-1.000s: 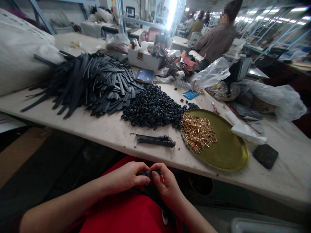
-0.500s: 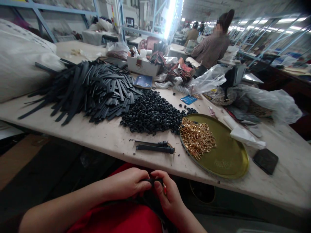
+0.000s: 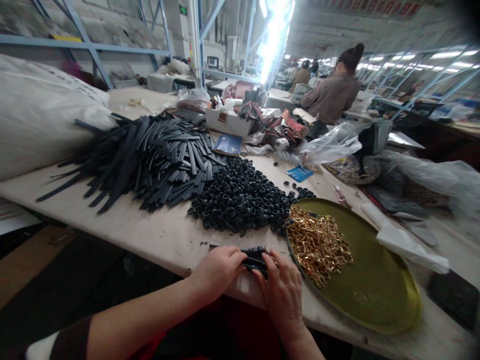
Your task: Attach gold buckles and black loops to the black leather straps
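Note:
My left hand (image 3: pixel 217 272) and my right hand (image 3: pixel 281 282) meet at the table's front edge, both closed on black strips (image 3: pixel 255 260) between them. Behind them lies a heap of small black rings (image 3: pixel 243 200). To its left is a large pile of long black strips (image 3: pixel 150 155). Gold-coloured metal buckles (image 3: pixel 317 242) fill the left part of a round olive-gold tray (image 3: pixel 378 275), just right of my right hand.
A large white sack (image 3: pixel 48 115) stands at the far left. Behind the piles are a blue booklet (image 3: pixel 227 144), a white box (image 3: pixel 225 122), a blue packet (image 3: pixel 299 173) and plastic bags (image 3: pixel 333 145). A dark flat object (image 3: pixel 453 297) lies at the right. A person (image 3: pixel 333 97) sits further back.
Both hands have moved up from the lap onto the table's front edge, where the bundle of black strips lay. The view has tilted, so the table's things appear lower.

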Available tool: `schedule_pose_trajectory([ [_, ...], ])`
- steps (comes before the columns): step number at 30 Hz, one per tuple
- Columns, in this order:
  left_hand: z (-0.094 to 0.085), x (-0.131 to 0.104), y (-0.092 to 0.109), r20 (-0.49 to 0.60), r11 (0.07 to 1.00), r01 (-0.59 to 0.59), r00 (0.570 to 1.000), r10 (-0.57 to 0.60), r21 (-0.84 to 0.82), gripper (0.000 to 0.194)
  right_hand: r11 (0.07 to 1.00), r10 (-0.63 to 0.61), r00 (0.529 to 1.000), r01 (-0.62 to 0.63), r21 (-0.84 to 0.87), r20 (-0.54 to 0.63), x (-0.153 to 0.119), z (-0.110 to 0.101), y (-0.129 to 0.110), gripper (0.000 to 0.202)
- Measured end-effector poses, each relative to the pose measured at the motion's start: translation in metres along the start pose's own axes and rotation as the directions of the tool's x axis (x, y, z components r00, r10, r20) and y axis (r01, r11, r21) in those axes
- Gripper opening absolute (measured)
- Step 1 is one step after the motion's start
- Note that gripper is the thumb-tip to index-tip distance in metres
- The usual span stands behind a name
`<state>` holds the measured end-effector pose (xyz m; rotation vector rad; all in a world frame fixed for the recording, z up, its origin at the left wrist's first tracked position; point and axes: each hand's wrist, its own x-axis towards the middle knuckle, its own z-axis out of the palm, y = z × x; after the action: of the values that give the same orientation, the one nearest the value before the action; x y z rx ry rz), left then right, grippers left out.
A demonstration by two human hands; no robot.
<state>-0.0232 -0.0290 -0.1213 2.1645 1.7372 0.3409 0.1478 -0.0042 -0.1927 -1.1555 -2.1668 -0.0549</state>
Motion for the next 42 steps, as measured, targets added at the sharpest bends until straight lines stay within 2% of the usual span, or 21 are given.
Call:
schedule_pose_trajectory([
  [3, -0.019, 0.01, -0.017, -0.115, 1.0, 0.014, 0.993, -0.011, 0.024, 0.022, 0.996, -0.073, 0.992, 0.078, -0.048, 0.099, 0.015, 0.012, 0.007, 0.036],
  [6, -0.052, 0.026, -0.05, -0.216, 0.974, 0.176, 0.966, -0.143, 0.144, 0.022, 0.994, -0.099, 0.983, 0.106, -0.035, 0.152, 0.028, 0.019, 0.01, 0.042],
  [8, -0.077, 0.037, -0.082, -0.298, 0.904, 0.356, 0.912, -0.281, 0.237, 0.023, 0.993, -0.116, 0.983, 0.119, -0.013, 0.142, 0.032, 0.021, 0.011, 0.048],
  [11, -0.106, 0.046, -0.134, -0.386, 0.798, 0.546, 0.814, -0.434, 0.254, 0.023, 0.992, -0.126, 0.988, 0.125, 0.021, 0.092, 0.031, 0.022, 0.011, 0.058],
  [14, -0.118, 0.045, -0.168, -0.36, 0.748, 0.621, 0.771, -0.526, 0.236, 0.016, 0.993, -0.115, 0.991, 0.114, 0.022, 0.069, 0.027, 0.022, 0.01, 0.058],
  [17, -0.118, 0.037, -0.178, -0.339, 0.75, 0.63, 0.764, -0.549, 0.204, 0.015, 0.995, -0.102, 0.993, 0.102, -0.005, 0.056, 0.025, 0.022, 0.009, 0.057],
  [21, -0.116, 0.016, -0.163, -0.39, 0.774, 0.618, 0.752, -0.531, 0.137, 0.012, 0.994, -0.11, 0.994, 0.11, -0.009, 0.01, 0.023, 0.018, 0.008, 0.059],
  [25, -0.119, -0.021, -0.128, -0.454, 0.824, 0.565, 0.747, -0.486, 0.048, 0.018, 0.992, -0.109, 0.989, 0.115, 0.058, -0.096, 0.019, 0.005, -0.003, 0.051],
  [27, -0.12, -0.046, -0.103, -0.465, 0.864, 0.503, 0.759, -0.455, -0.023, 0.02, 0.981, -0.044, 0.992, 0.066, 0.184, -0.119, 0.019, -0.006, -0.017, 0.042],
  [28, -0.12, -0.06, -0.09, -0.451, 0.883, 0.461, 0.772, -0.448, -0.088, 0.022, 0.959, 0.027, 0.995, 0.0, 0.285, -0.093, 0.02, -0.012, -0.025, 0.039],
  [29, -0.118, -0.074, -0.077, -0.411, 0.89, 0.396, 0.789, -0.456, -0.228, 0.023, 0.908, 0.118, 0.993, -0.095, 0.409, -0.031, 0.022, -0.017, -0.034, 0.039],
  [30, -0.115, -0.087, -0.064, -0.341, 0.856, 0.35, 0.808, -0.481, -0.38, 0.025, 0.814, 0.209, 0.976, -0.21, 0.541, 0.064, 0.024, -0.023, -0.043, 0.042],
  [32, -0.105, -0.111, -0.041, -0.142, 0.706, 0.307, 0.854, -0.5, -0.639, 0.027, 0.501, 0.328, 0.894, -0.438, 0.746, 0.304, 0.031, -0.032, -0.057, 0.05],
  [34, -0.092, -0.127, -0.024, 0.031, 0.531, 0.32, 0.876, -0.481, -0.785, 0.028, 0.184, 0.336, 0.807, -0.562, 0.807, 0.485, 0.036, -0.037, -0.065, 0.052],
  [35, -0.085, -0.132, -0.018, 0.096, 0.455, 0.334, 0.877, -0.47, -0.825, 0.029, 0.075, 0.327, 0.78, -0.584, 0.809, 0.533, 0.038, -0.038, -0.066, 0.049],
  [36, -0.078, -0.134, -0.013, 0.166, 0.383, 0.358, 0.877, -0.452, -0.851, 0.029, 0.004, 0.325, 0.762, -0.594, 0.805, 0.561, 0.039, -0.039, -0.066, 0.045],
  [38, -0.066, -0.131, -0.006, 0.32, 0.264, 0.435, 0.866, -0.384, -0.861, 0.026, -0.059, 0.33, 0.733, -0.612, 0.788, 0.594, 0.038, -0.038, -0.066, 0.037],
  [40, -0.057, -0.119, 0.0, 0.471, 0.18, 0.521, 0.844, -0.256, -0.835, 0.025, -0.075, 0.31, 0.701, -0.655, 0.752, 0.642, 0.038, -0.036, -0.069, 0.036],
  [42, -0.051, -0.101, 0.006, 0.538, 0.127, 0.556, 0.83, -0.15, -0.822, 0.029, -0.074, 0.264, 0.668, -0.705, 0.705, 0.696, 0.038, -0.034, -0.074, 0.041],
])
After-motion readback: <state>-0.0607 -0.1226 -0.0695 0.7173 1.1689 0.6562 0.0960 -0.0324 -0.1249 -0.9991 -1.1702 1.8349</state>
